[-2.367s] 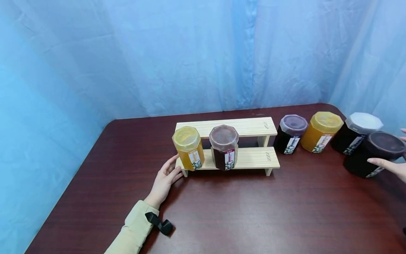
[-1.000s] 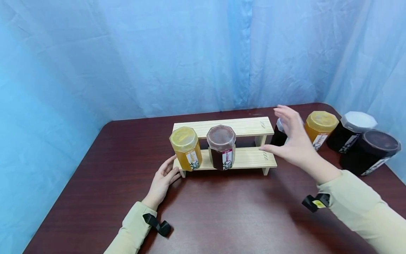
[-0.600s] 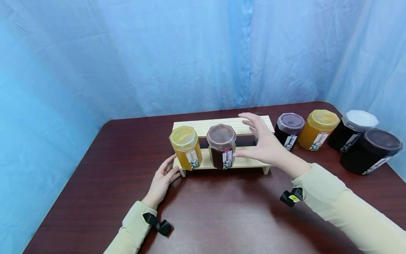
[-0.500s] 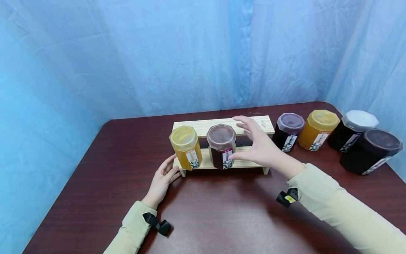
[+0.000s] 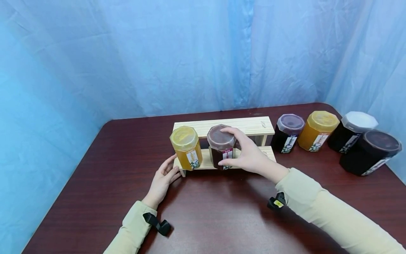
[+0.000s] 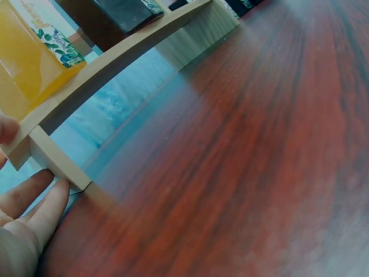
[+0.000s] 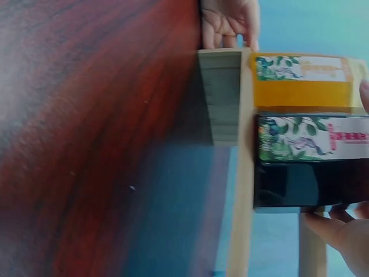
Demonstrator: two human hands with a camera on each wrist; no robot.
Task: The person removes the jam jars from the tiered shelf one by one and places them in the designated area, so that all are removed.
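Note:
A two-step wooden shelf (image 5: 253, 158) stands on the dark table. On its lower step are an eight-sided yellow jar (image 5: 187, 150) and a dark jar (image 5: 215, 153) with a greyish lid and a white-and-magenta label. My right hand (image 5: 248, 153) grips the dark jar from the right, thumb across the front of its label and index finger up at the lid. In the right wrist view, fingertips (image 7: 326, 228) lie against its side. My left hand (image 5: 161, 181) touches the shelf's left end; the left wrist view has fingertips (image 6: 43, 179) against the shelf's leg (image 6: 57, 158).
To the shelf's right stand a purple-lidded jar (image 5: 287, 135), another yellow jar (image 5: 317, 132), a white-lidded dark jar (image 5: 345, 135) and a large black jar (image 5: 360, 157). A blue curtain (image 5: 177, 56) hangs behind the table (image 5: 206, 218).
My right hand has left the black jar at the far right, come across to the shelf and closed round the dark jar. The left hand stays at the shelf's end.

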